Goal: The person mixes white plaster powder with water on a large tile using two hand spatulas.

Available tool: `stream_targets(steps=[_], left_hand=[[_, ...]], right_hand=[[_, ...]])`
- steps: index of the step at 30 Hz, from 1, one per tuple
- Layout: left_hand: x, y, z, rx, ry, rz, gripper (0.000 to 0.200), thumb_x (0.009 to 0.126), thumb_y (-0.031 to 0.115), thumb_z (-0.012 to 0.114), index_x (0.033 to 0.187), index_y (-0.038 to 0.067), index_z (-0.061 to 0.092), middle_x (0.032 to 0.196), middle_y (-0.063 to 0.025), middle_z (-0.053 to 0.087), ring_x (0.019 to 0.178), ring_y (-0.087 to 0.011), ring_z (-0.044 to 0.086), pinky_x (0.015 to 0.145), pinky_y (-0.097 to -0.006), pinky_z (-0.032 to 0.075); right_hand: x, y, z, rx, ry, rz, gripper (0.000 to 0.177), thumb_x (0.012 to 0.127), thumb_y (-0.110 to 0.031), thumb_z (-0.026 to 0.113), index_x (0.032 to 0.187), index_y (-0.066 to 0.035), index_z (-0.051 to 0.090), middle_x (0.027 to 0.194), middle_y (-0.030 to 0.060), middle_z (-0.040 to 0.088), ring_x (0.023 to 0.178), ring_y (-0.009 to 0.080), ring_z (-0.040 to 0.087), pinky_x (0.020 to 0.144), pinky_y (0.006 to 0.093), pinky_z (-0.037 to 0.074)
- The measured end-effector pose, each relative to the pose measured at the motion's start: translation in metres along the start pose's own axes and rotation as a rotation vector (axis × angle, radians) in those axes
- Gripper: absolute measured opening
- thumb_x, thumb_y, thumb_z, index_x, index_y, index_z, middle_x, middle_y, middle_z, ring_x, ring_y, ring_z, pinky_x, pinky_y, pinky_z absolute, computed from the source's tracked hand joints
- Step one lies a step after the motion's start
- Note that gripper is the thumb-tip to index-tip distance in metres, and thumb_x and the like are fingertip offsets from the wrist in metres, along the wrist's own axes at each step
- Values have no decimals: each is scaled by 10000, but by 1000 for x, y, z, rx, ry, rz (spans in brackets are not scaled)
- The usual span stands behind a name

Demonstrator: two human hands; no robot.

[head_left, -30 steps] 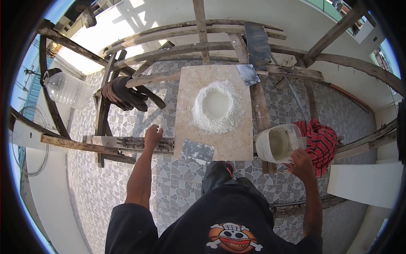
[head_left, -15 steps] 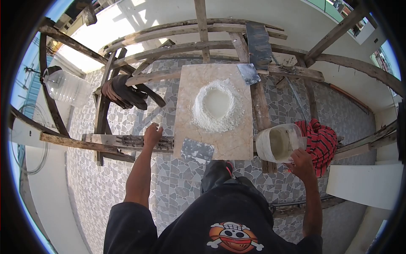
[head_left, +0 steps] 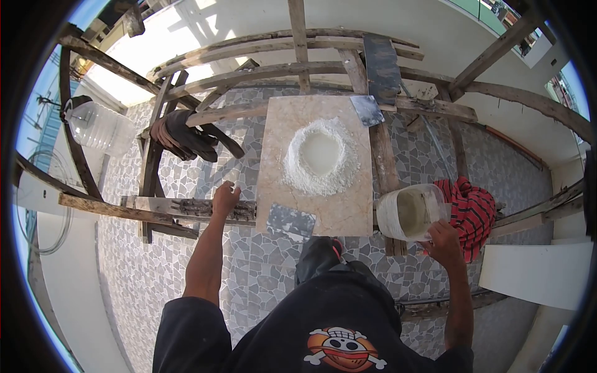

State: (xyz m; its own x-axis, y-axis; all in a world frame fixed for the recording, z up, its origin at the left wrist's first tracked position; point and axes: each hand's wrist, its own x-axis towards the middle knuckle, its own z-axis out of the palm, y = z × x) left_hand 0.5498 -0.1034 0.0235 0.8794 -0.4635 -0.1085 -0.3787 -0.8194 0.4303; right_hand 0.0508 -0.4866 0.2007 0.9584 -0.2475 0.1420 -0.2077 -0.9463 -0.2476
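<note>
On a beige marbled board (head_left: 280, 137) lies a ring of white powder (head_left: 292, 165) with a pale liquid pool (head_left: 319, 153) in its middle. My left hand (head_left: 226, 198) hovers left of the board, fingers slightly curled and apart, holding nothing. My right hand (head_left: 443, 241) grips the rim of a whitish tub (head_left: 390, 214) that has murky liquid inside, at the board's lower right. One speckled metal plate (head_left: 291, 222) rests on the board's near edge, another (head_left: 367, 110) at its far right corner.
Wooden beams (head_left: 249, 74) surround the board. A red-and-black striped cloth (head_left: 471, 208) hangs beside the tub. Dark cloth (head_left: 183, 135) and a clear plastic jug (head_left: 99, 127) hang at left. A dark panel (head_left: 381, 68) leans on the far beams. Stone-patterned floor (head_left: 273, 264) lies below.
</note>
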Motion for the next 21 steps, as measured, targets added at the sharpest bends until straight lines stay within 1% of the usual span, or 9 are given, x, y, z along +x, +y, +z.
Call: stream_targets(steps=[21], left_hand=[[-2,5,-4,-1,3,-3,379,826,297,651,1073,10,645,986,-205,690,951,-347,663,847,-425,513]], right_hand=[[1,-2,-1,-13,16,-18,378,530,-97,817,744,-57,508,741,87,534,735,281,552,616,401,462]])
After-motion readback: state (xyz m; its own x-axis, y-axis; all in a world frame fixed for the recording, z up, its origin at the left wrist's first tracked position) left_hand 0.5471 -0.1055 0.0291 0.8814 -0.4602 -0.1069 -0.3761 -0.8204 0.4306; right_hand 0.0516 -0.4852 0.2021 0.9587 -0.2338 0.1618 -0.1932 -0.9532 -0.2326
